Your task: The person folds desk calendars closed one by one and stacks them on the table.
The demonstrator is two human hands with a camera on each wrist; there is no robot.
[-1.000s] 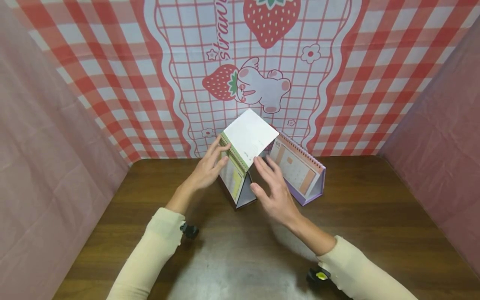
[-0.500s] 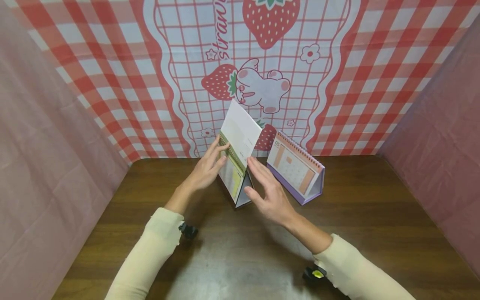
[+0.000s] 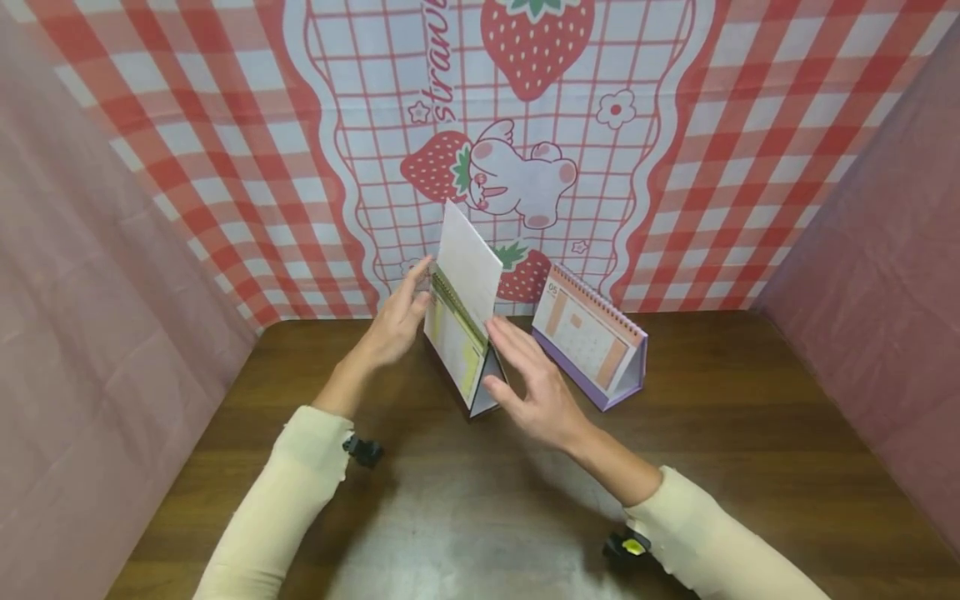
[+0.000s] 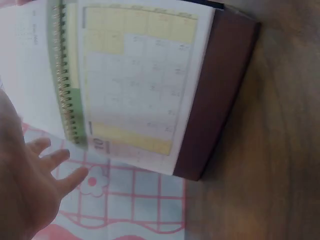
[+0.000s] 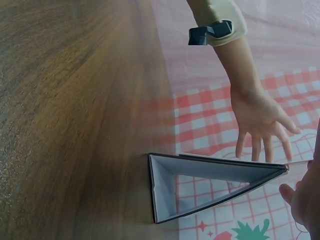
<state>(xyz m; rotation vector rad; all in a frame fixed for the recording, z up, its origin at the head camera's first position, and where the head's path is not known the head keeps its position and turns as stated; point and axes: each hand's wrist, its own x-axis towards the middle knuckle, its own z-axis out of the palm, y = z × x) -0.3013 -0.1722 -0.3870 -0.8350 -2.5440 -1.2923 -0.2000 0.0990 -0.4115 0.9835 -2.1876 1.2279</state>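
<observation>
The calendar with the green spiral edge (image 3: 456, 343) stands like a tent on the table (image 3: 465, 508), in front of you and a little left of centre. Its page bears a large "10" in the left wrist view; the day figures in the yellow-and-white grid are too blurred to read. A white sheet (image 3: 468, 260) stands up from the spiral, its small print illegible. The base (image 4: 217, 95) is dark brown.

Your right hand (image 3: 538, 387) has its fingers straight and side by side, thumb apart, the fingertips at the sheet's near edge by the spiral; you cannot tell whether they pinch it. Your left hand (image 3: 393, 325) is spread beside the calendar's far end, and contact is unclear.

To the right, well apart, stands a second calendar (image 3: 588, 337), pink and purple, marked "05". Behind hangs a red-and-white checked cloth (image 3: 750, 167) with strawberries and sideways lettering, "straw" legible before the top edge cuts it. Your pale sleeves (image 3: 258, 508) each carry a small black device (image 3: 363, 451) at the wrist.
</observation>
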